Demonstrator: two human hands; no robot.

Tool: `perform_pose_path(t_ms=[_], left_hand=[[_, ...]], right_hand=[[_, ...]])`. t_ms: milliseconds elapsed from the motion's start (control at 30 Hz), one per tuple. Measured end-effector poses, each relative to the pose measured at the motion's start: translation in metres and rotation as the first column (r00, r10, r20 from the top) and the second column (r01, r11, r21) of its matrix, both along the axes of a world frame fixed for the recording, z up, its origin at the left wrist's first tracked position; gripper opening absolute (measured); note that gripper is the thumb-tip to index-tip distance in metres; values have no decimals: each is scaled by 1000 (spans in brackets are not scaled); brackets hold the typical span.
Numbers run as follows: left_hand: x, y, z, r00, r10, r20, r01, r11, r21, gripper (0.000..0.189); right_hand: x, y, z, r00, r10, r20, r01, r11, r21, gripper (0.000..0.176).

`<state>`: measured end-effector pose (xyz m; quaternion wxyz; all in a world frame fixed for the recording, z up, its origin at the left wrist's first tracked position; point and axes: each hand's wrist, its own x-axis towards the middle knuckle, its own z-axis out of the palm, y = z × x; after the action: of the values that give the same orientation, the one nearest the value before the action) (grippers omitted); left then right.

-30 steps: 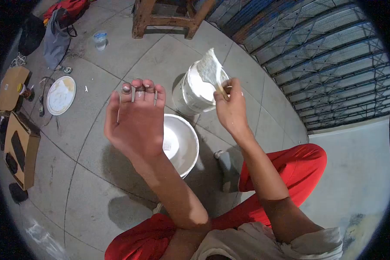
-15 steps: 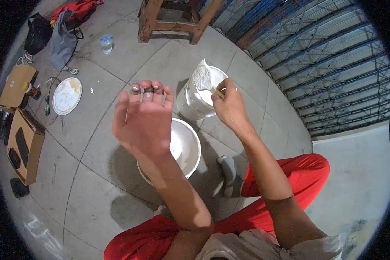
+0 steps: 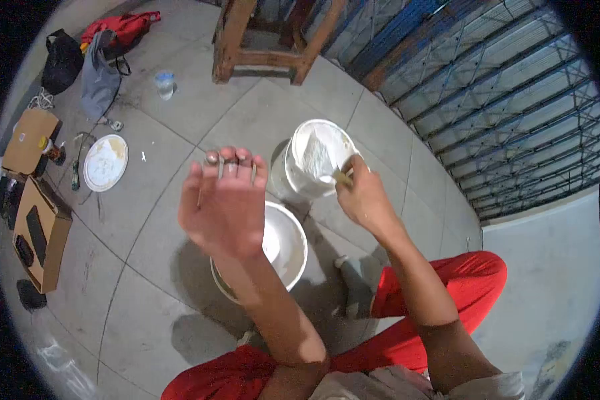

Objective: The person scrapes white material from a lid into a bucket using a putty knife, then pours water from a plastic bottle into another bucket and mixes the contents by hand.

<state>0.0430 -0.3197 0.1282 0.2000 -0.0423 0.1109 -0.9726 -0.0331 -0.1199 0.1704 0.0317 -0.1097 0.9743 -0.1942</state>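
brush: the broad, white-coated brush (image 3: 318, 159) is in the upper middle of the frame, just beyond the fingertips of the right hand (image 3: 367, 200), up and to its left.
brush direction: its head points to the upper left, the long axis slanting down to the short handle at lower right.
right hand: thumb and fingers pinch the handle.
left hand: raised near the centre with nothing in its grip, the left hand (image 3: 225, 210) has its palm turned toward the view, fingers slightly apart and bent at the tips, some tips smeared white.
bucket: a round white bucket (image 3: 303, 182) with a smeared wall; the brush head overlaps its mouth, contact unclear.
basin: a smooth, round white basin (image 3: 292, 255), partly hidden behind the left hand and forearm.
floor: grey tiles (image 3: 173, 193) with dark diagonal joints.
lid: a flat white disc (image 3: 105, 164) with tan smears, left of the frame.
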Motion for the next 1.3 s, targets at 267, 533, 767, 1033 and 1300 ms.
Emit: perform_pose_path(t_ms=[267,533,767,1033,1300], left_hand=[[5,-6,5,993,26,116,-26,1000,-3,29],[-1,17,16,989,-59,139,59,998,3,23],[8,9,19,998,11,64,-7,998,-55,25],[9,1,19,997,29,70,-28,1000,-10,25],[2,3,12,991,-4,132,2,1000,20,19]], right_hand=[[2,51,-4,998,-57,-32,58,998,38,23],[8,34,3,993,-9,-121,-5,994,-113,26],[45,41,-37,926,341,-163,-346,938,-7,37],[45,33,-72,952,301,-54,-289,943,168,50],[47,10,-70,952,239,-190,-238,971,31,34]])
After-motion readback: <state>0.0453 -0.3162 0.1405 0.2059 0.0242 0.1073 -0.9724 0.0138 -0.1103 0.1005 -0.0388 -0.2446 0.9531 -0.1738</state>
